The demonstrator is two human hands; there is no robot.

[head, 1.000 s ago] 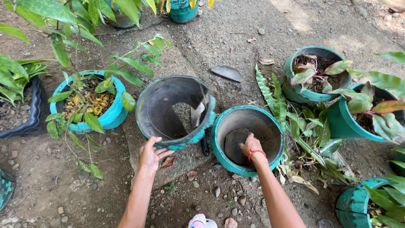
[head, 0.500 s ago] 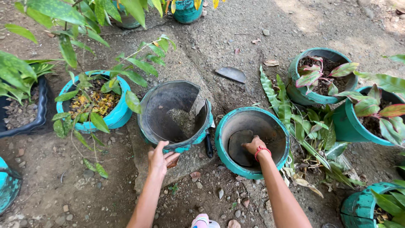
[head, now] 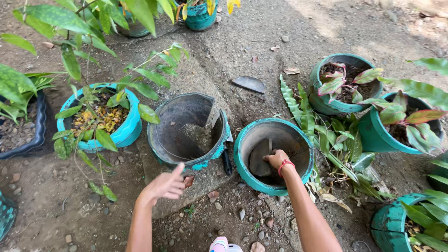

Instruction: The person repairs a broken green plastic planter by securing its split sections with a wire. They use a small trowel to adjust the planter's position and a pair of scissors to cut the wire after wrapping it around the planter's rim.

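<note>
Two empty teal pots stand side by side on the dirt ground. My right hand (head: 276, 158), with a red band at the wrist, reaches inside the right pot (head: 298, 135) and rests against a flat grey shard (head: 259, 157) lying in its bottom; whether it grips the shard I cannot tell. The left pot (head: 164, 150) is cracked, with a broken rim on its right side and a little soil inside. My left hand (head: 165, 185) hovers just in front of that pot, fingers apart, holding nothing.
A light blue pot (head: 128, 132) with a leafy plant stands at left, a dark tray (head: 39, 126) beyond it. Several teal pots with red-green plants (head: 343, 108) crowd the right side. A grey shard (head: 249, 84) lies on the ground behind. A dark handle (head: 227, 163) lies between the two pots.
My left hand has let go of the cracked pot's front rim and drawn back toward me. My right hand has stayed inside the right pot, shifting slightly left onto the shard.
</note>
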